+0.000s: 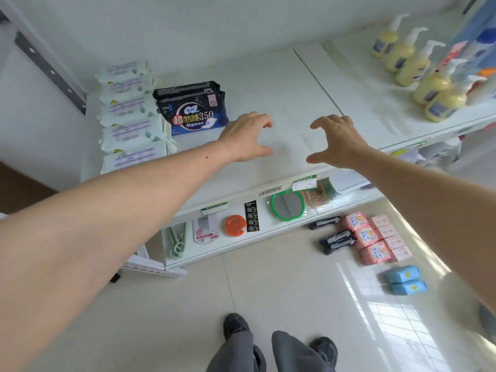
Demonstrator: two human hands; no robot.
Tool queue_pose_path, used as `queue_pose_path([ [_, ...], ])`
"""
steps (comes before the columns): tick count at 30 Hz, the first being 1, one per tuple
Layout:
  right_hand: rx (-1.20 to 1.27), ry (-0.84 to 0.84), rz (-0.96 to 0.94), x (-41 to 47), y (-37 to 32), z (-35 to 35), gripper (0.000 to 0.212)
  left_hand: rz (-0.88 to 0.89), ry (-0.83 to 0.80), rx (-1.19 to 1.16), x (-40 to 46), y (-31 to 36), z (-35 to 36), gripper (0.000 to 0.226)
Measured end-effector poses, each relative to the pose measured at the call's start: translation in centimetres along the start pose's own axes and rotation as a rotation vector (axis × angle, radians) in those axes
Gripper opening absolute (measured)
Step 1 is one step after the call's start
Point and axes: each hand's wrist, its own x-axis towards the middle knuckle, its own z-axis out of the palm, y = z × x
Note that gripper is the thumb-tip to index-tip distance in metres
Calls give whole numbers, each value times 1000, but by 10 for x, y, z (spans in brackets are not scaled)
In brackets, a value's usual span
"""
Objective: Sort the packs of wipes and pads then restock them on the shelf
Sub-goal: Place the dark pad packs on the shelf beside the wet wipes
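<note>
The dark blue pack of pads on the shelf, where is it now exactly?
In the head view the dark blue pack of pads stands at the left of the top shelf, beside the row of pale wipe packs, just beyond the left hand.

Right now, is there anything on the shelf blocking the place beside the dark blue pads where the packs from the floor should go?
Nothing visible blocks it. The shelf is bare right of the dark blue pad packs. Only the left hand and right hand, both holding nothing, hover there. The pink packs lie on the floor.
</note>
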Motion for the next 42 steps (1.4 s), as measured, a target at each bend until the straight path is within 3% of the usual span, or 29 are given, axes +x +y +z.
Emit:
queue_pose_path([
  [16,-25,-46,6,-139,228,-4,58,-38,-19,-186,-7,218,170,46],
  [34,-146,-294,-56,-107,376,69,57,-125,-229,-205,54,238,319,44],
  [42,-172,-418,-144,-66,460,134,54,-329,-274,-275,66,238,428,48],
])
